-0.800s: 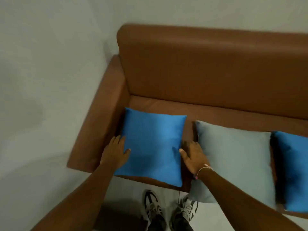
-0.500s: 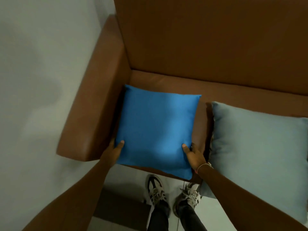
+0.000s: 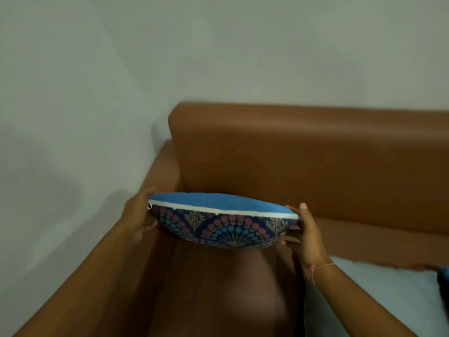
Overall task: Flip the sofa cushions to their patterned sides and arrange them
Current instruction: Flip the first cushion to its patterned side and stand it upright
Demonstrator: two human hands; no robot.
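I hold a blue cushion (image 3: 222, 221) in the air above the sofa seat, seen almost edge-on. Its plain blue side faces up and away; its patterned side, with red and blue fan shapes, faces down toward me, and a white zip edge runs between them. My left hand (image 3: 138, 215) grips its left end and my right hand (image 3: 306, 237) grips its right end. A pale grey-blue cushion (image 3: 379, 295) lies flat on the seat at lower right. A sliver of another blue cushion (image 3: 443, 276) shows at the right edge.
The brown leather sofa has its backrest (image 3: 315, 166) behind the lifted cushion and its left armrest (image 3: 102, 268) below my left arm. Bare seat (image 3: 218, 295) lies under the cushion. A grey-white wall (image 3: 97, 93) stands to the left and behind.
Both hands have lifted the blue cushion off the seat and tilted it, so its patterned underside now shows. The view has swung upward toward the wall.
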